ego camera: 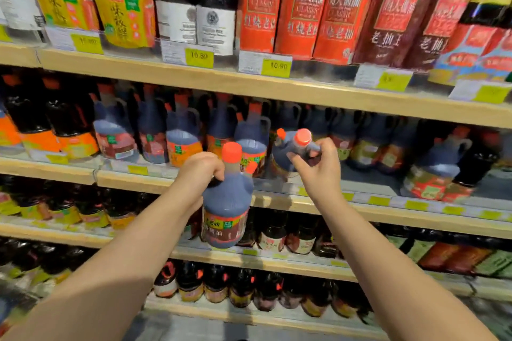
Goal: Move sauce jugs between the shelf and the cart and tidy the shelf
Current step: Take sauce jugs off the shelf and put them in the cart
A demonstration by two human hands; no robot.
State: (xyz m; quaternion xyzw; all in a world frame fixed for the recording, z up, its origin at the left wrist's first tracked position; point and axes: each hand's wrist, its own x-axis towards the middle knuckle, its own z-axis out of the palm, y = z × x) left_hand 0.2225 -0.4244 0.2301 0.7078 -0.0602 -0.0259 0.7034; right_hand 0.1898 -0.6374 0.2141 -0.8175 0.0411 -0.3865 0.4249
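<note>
The left hand grips an upright jug by its handle, hanging just in front of the shelf edge, while the right hand, farther in, wraps the neck of a second jug tipped cap-first toward the near side, base pointing into the gap at right.

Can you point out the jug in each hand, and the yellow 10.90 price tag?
Left-hand jug (225,202): head view, on its dark shoulder.
Right-hand jug (282,151): head view, on its tilted dark body.
10.90 price tag (277,66): head view, on its yellow part.
</note>
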